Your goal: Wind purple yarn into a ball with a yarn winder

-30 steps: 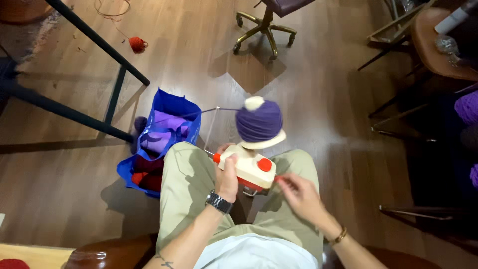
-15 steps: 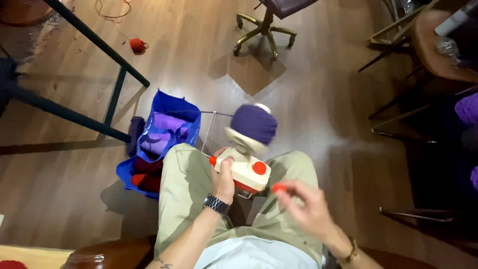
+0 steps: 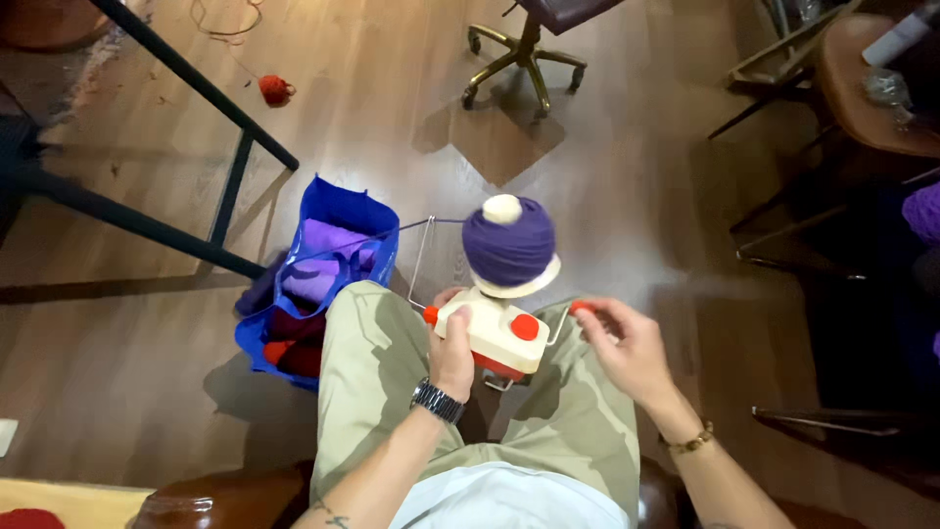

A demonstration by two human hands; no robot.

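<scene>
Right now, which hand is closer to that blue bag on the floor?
Left. The left hand grips the yarn winder beside the blue bag; the right hand is farther off, on the winder's far side.

A home room: wood-plank floor, swivel chair, blue bag of yarn.

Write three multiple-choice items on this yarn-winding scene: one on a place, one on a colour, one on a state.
1. Where is the blue bag?
A. on the floor by the person's left leg
B. on the swivel chair
C. on the lap

2. What colour is the yarn on the winder?
A. green
B. purple
C. yellow

3. What is the left hand doing?
A. hanging free
B. resting in the bag
C. gripping the winder's body

Answers: 1 A, the bag stands on the wood floor beside that leg. 2 B, the wound cake is purple. 3 C, its fingers wrap the cream housing while the right hand pinches the red crank knob.
</scene>
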